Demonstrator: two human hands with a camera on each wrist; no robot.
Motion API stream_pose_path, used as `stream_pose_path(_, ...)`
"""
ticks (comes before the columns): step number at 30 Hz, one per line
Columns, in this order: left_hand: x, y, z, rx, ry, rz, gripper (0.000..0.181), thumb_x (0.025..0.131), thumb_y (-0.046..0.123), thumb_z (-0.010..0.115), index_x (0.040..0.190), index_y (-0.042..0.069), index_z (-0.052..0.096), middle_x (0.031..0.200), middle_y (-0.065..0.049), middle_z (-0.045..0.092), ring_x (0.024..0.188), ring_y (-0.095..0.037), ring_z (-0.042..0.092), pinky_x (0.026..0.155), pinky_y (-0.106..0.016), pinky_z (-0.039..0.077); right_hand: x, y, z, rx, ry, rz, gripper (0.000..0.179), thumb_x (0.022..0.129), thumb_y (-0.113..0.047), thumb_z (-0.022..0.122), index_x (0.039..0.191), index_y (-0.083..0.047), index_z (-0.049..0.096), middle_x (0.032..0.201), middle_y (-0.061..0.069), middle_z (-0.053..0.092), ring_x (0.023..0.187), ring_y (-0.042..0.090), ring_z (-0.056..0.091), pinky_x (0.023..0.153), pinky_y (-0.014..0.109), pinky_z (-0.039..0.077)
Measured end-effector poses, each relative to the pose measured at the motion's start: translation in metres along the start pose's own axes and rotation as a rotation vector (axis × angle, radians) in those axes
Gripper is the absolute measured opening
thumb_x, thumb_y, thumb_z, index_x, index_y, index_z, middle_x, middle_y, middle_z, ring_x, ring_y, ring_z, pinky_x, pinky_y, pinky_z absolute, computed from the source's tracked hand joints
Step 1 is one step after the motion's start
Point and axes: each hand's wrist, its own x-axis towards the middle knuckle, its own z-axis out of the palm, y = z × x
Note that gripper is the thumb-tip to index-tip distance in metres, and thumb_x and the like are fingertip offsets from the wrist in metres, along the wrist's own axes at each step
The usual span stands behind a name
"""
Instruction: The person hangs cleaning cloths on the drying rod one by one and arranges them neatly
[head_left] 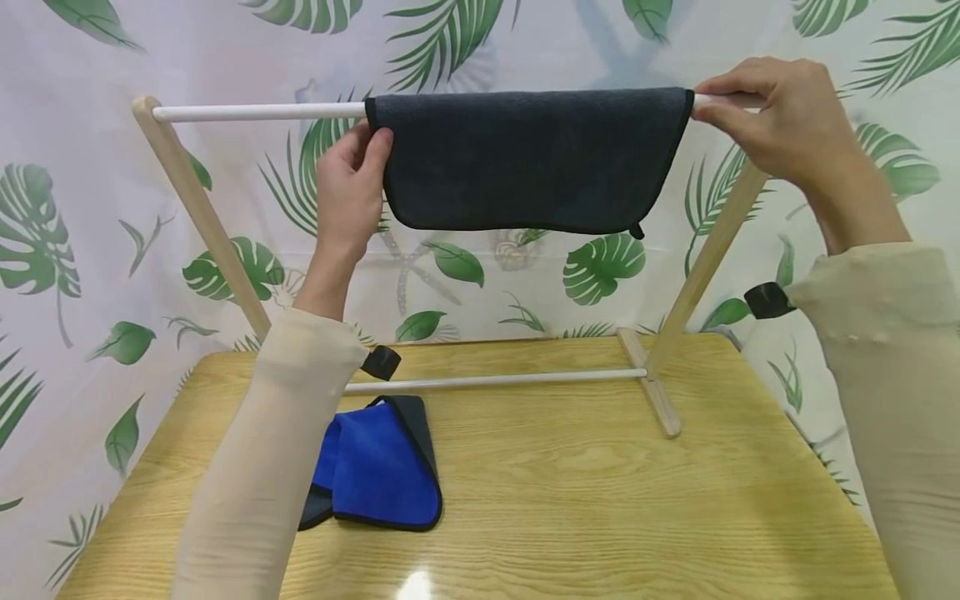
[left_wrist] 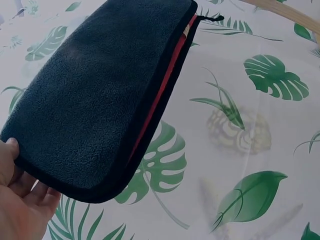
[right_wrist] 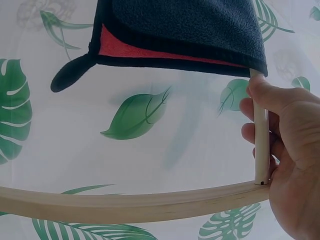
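A dark grey towel (head_left: 532, 158) with black edging hangs folded over the white top rod (head_left: 255, 112) of a wooden rack. Its red inner side (right_wrist: 120, 45) shows between the layers in the wrist views, and a small black loop (right_wrist: 72, 75) sticks out at one corner. My left hand (head_left: 351, 187) pinches the towel's left edge just below the rod, thumb in front and fingers behind. At the other end, my right hand (head_left: 787, 121) pinches the towel's right edge at the rod, its other fingers behind the rod.
A blue and dark grey cloth (head_left: 386, 467) lies crumpled on the wooden table (head_left: 562, 500), partly behind the left sleeve. The rack's wooden legs (head_left: 705, 258) slant down to a lower white rod (head_left: 495, 381) and a foot (head_left: 652, 392). A leaf-patterned backdrop (head_left: 465, 292) stands behind.
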Motion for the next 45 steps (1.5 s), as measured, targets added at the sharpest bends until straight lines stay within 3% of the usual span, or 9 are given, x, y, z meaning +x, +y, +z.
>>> stream_pose_path(12, -0.002, 0.009, 0.004, 0.139, 0.136, 0.02, 0.021, 0.101, 0.012, 0.068, 0.114, -0.001, 0.077, 0.097, -0.01, 0.076, 0.082, -0.013, 0.066, 0.074, -0.021, 0.052, -0.001, 0.001, 0.001, 0.009, 0.012, 0.004, 0.028, 0.102, -0.016, 0.069, 0.122, 0.002, 0.074, 0.099, -0.021, 0.053, 0.087, -0.003, 0.046, 0.08, 0.01, 0.038)
stream_pose_path(20, -0.007, 0.02, -0.002, 0.231, 0.169, 0.016, 0.021, 0.1, 0.014, 0.07, 0.115, 0.001, 0.078, 0.1, -0.013, 0.076, 0.082, -0.013, 0.067, 0.074, -0.02, 0.052, -0.001, 0.001, -0.001, 0.026, 0.002, 0.023, 0.028, 0.102, -0.016, 0.068, 0.124, 0.001, 0.073, 0.098, -0.028, 0.051, 0.087, -0.006, 0.047, 0.08, 0.01, 0.039)
stream_pose_path(34, -0.004, 0.021, -0.034, 0.224, 0.248, -0.032, 0.02, 0.099, 0.014, 0.071, 0.113, 0.002, 0.08, 0.093, -0.008, 0.074, 0.078, -0.014, 0.066, 0.073, -0.02, 0.054, -0.002, -0.001, -0.001, 0.033, -0.019, 0.031, 0.028, 0.102, -0.014, 0.068, 0.123, 0.003, 0.073, 0.095, -0.025, 0.051, 0.084, 0.003, 0.045, 0.077, 0.015, 0.036)
stream_pose_path(45, -0.001, 0.021, -0.06, 0.221, 0.303, -0.031, 0.019, 0.098, 0.013, 0.071, 0.112, 0.003, 0.08, 0.089, -0.001, 0.074, 0.078, -0.013, 0.065, 0.073, -0.02, 0.053, -0.003, -0.001, -0.002, 0.057, -0.038, 0.051, 0.029, 0.103, -0.016, 0.067, 0.124, 0.003, 0.072, 0.094, -0.025, 0.052, 0.084, 0.005, 0.045, 0.076, 0.017, 0.036)
